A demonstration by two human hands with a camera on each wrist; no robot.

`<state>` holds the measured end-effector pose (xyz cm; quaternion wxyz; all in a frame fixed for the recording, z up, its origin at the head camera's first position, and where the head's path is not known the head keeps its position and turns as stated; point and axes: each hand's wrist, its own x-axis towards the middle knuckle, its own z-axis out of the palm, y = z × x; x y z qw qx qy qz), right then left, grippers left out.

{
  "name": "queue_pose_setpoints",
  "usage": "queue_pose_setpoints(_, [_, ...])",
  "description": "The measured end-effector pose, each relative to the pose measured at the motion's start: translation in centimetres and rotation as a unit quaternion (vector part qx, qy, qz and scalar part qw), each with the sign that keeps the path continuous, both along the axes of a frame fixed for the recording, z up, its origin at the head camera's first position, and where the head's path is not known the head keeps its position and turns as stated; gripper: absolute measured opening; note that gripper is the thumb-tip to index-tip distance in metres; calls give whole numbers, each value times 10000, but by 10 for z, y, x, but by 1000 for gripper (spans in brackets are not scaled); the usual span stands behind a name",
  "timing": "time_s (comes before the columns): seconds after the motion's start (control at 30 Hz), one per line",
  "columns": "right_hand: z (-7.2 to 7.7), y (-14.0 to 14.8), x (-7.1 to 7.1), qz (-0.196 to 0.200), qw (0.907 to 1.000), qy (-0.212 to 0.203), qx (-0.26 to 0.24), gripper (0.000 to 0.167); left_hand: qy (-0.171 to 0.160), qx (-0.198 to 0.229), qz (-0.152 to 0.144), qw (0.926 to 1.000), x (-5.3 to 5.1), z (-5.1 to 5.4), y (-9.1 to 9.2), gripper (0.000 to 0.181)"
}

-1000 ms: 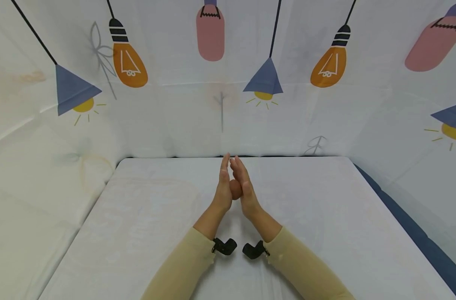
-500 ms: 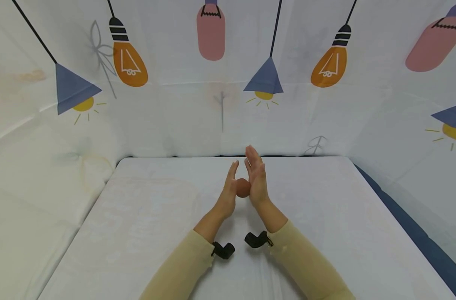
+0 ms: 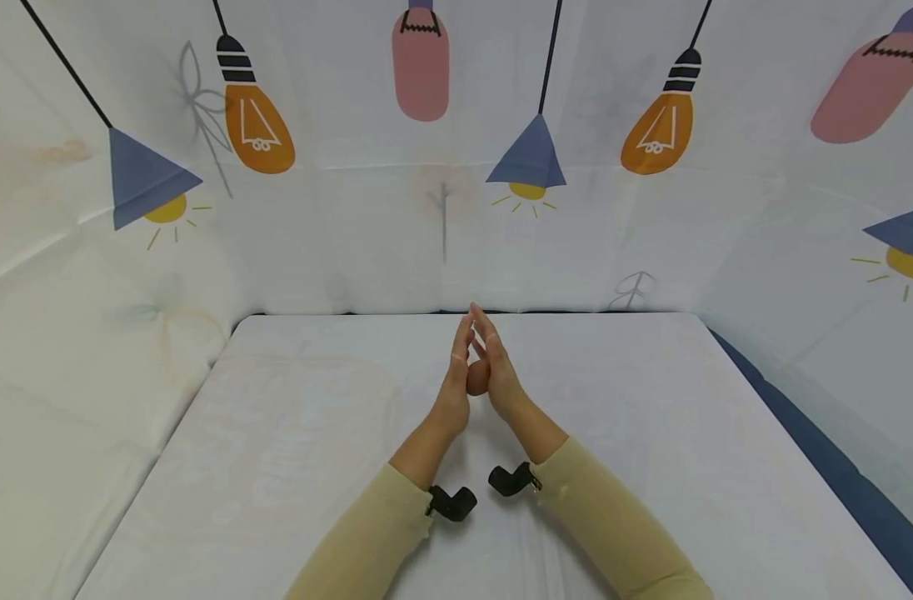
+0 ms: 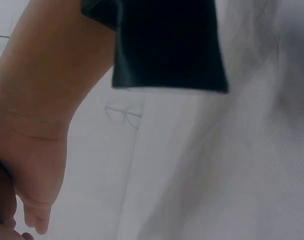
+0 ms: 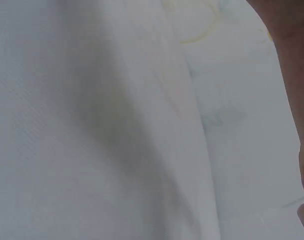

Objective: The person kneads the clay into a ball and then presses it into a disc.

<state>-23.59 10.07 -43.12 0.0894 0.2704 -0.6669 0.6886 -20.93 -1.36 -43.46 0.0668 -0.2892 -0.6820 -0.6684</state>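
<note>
Head view, clock dial on frame centre, 12 = top. White backdrop [image 3: 336, 225] behind, white-covered table [image 3: 291, 467] across the lower half. Left to right:

- Blue lamp print [image 3: 157, 181], between 9 and 10 o'clock. Orange bulb print [image 3: 260, 133] at 10.
- Left sleeve [image 3: 366, 533], cream, at 7.
- Left hand [image 3: 455, 387] at 6: fingers straight, pointing to 12, palm against the ball's left side.
- Left black wrist unit [image 3: 453, 504] at 6, nearer the bottom, at the cuff.
- Reddish-brown ball [image 3: 477, 379], between 5 and 6, sandwiched between the 2 palms. Can't tell if it also touches the table.
- Right hand [image 3: 503, 379] at 5: fingers straight, leaning toward 11, palm side on the ball. Fingertips of the 2 hands meet above it; gap around the ball, neither hand wrapped round it.
- Right black wrist unit [image 3: 511, 480], between 5 and 6.
- Right sleeve [image 3: 614, 525] at 5.
- Dark blue strip [image 3: 824, 442] along the table's right edge, between 3 and 4. Pink bulb print [image 3: 869, 92] at 2.

Wrist views: ball not clearly identifiable; hands only partly framed.
</note>
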Motion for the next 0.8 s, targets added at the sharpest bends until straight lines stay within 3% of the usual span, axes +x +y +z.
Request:
queue_pose_setpoints(0.23, [-6,-9,12,283,9994,187,110,87,-141,259,769,9966,-5,7,-2,103])
queue_pose_setpoints(0.33, [-5,-11,16,437,9984,338,118,88,-239,292,939,9949,-9,9,-4,104])
queue_pose_setpoints(0.47, [-3,-10,19,580,9966,589,-17,89,-330,181,858,9956,-14,7,-7,106])
queue_pose_setpoints(0.6, [1,-6,17,456,9957,788,-179,89,-155,-253,759,9967,-16,0,-6,105])
queue_pose_setpoints(0.8, [12,-2,15,100,9966,465,-672,84,-40,-988,759,9922,-9,-7,-2,105])
